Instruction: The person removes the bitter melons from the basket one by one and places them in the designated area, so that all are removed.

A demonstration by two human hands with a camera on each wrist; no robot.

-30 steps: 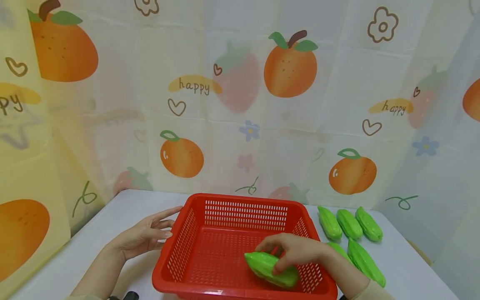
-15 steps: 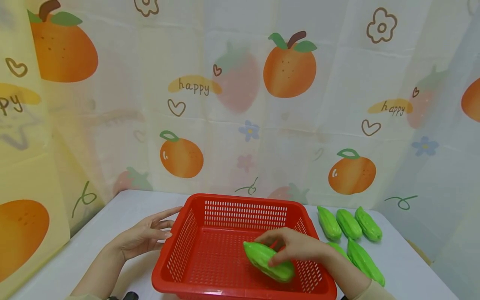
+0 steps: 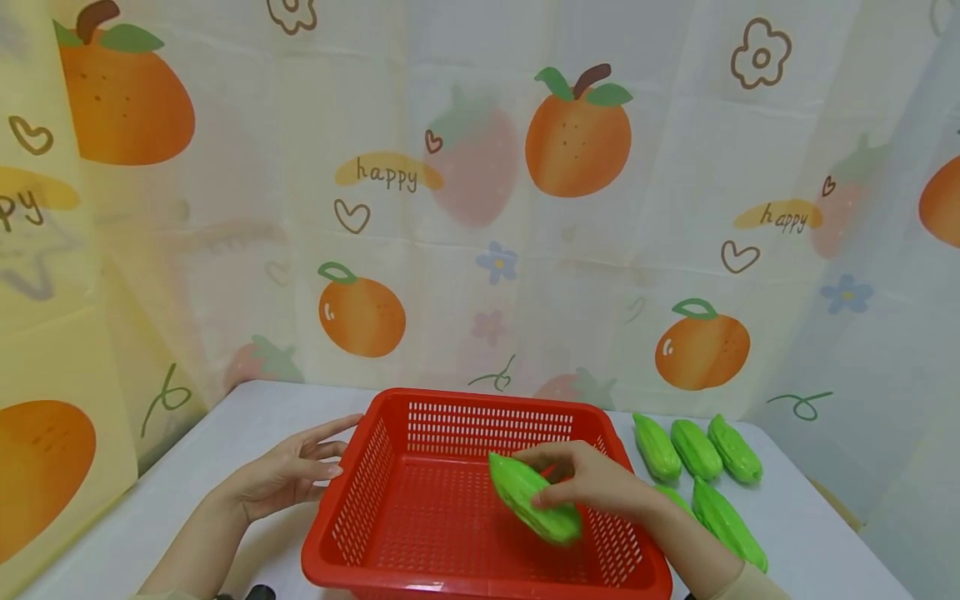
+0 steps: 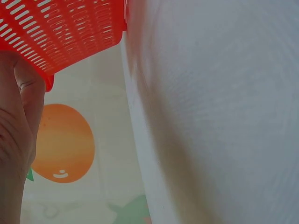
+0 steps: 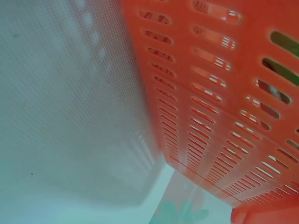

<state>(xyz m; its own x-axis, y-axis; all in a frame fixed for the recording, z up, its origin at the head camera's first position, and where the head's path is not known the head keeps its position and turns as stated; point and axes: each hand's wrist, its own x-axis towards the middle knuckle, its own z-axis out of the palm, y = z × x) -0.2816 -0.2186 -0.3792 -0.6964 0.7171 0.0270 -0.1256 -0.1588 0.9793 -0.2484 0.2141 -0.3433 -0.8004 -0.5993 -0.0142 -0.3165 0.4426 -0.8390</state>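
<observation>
My right hand (image 3: 592,479) holds a light green bitter melon (image 3: 528,500) between thumb and fingers. It is tilted inside the red plastic basket (image 3: 442,500), pointed end up and to the left, its lower end blurred. On the basket's left side, my left hand (image 3: 288,471) touches the outside with its fingers spread and fairly straight. In the left wrist view that hand (image 4: 16,121) lies against the slotted basket wall (image 4: 70,32). The right wrist view has the basket's slotted outer wall (image 5: 210,112); the right hand itself is hidden there.
Several more green bitter melons (image 3: 696,448) lie on the white table (image 3: 817,550) right of the basket, one partly hidden by my right forearm. A fruit-printed curtain (image 3: 480,250) hangs behind the table. A small black object (image 3: 261,592) is at the front left.
My right hand has risen with the bitter melon, lifting it up from low in the basket and tilting it more steeply. The left hand and basket stay put.
</observation>
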